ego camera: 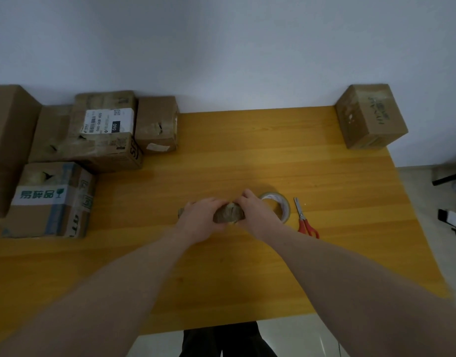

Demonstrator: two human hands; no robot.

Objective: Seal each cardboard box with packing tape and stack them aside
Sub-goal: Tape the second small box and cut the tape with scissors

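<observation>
Mid-table, my left hand point(200, 219) and right hand point(256, 211) both grip the small brown cardboard box point(228, 215), steadying it for sealing; clear tape roll point(282, 204) and red-handled scissors point(304, 219) lie just right, within reach.

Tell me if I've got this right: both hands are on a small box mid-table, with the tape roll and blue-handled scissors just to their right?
Nearly. The head view shows the scissors have red handles, not blue. Both hands, left hand and right hand, hold the small box, tape roll alongside.
</observation>
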